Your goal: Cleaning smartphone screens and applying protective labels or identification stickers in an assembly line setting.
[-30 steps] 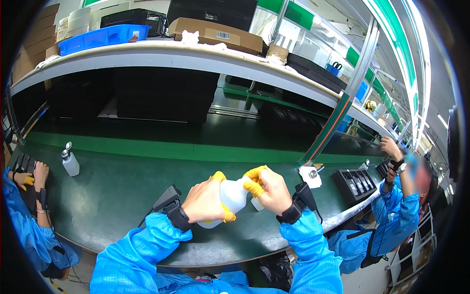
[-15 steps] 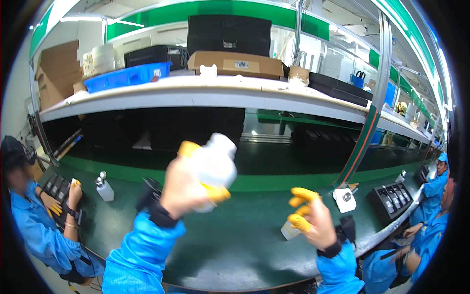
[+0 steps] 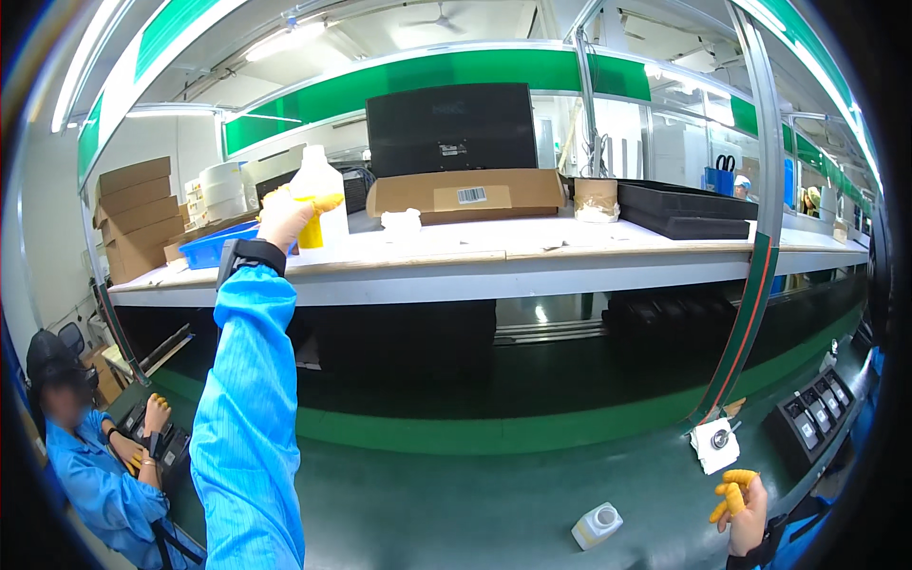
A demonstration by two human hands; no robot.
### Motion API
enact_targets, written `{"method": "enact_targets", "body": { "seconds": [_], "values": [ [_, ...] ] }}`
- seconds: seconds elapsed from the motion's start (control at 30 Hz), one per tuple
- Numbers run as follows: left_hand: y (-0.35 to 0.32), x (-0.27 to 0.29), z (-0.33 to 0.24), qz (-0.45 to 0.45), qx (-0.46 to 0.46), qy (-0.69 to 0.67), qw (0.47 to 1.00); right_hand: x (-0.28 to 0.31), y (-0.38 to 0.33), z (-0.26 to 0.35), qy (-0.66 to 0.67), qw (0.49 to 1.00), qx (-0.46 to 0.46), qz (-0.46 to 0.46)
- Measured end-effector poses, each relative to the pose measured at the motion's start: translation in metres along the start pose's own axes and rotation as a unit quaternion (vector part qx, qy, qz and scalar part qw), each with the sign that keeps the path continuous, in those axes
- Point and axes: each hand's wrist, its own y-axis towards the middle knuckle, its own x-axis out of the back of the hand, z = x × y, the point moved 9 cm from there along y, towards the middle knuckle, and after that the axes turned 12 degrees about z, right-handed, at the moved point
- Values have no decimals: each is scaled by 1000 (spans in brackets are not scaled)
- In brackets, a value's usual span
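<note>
A large white plastic bottle [image 3: 323, 180] is upright at the shelf's left part, with my left hand [image 3: 283, 220] wrapped round its near side. Yellow finger covers show on that hand. I cannot tell whether the bottle's base rests on the shelf. Low on the right, my right hand [image 3: 746, 513], also in yellow finger covers, has its fingers bent but apart and nothing in them. Left of it, a small translucent bottle [image 3: 598, 527] with an open neck stands on the green table [image 3: 437, 494]. Above it, a metal pump top [image 3: 721, 438] lies on a white cloth [image 3: 708, 454].
On the shelf [image 3: 532, 239] are a blue tray [image 3: 214, 249], a cardboard box [image 3: 465, 195], a tape roll [image 3: 596, 198] and black trays [image 3: 679, 199]. A black tray of parts [image 3: 812, 413] sits on the table's right. A co-worker [image 3: 104, 484] works at the left. A metal post [image 3: 760, 190] rises at right.
My left hand has carried the white bottle up and left from over the table to the shelf. My right hand has moved right and down, away from the small bottle. The view has tilted up.
</note>
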Motion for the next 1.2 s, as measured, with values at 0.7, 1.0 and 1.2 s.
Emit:
{"method": "enact_targets", "body": {
  "seconds": [0.7, 1.0, 1.2],
  "values": [
    [-163, -115, -80, 136, -97, -254, 953, -37, -12, -30, 0, 997, -67, 27],
    [-396, -375, -86, 465, 14, -309, 829, -152, 13, 22, -289, 919, 144, 225],
    [-424, -418, -104, 476, -24, -350, 806, -46, 49, -12, -274, 960, 24, 60]
  ]
}}
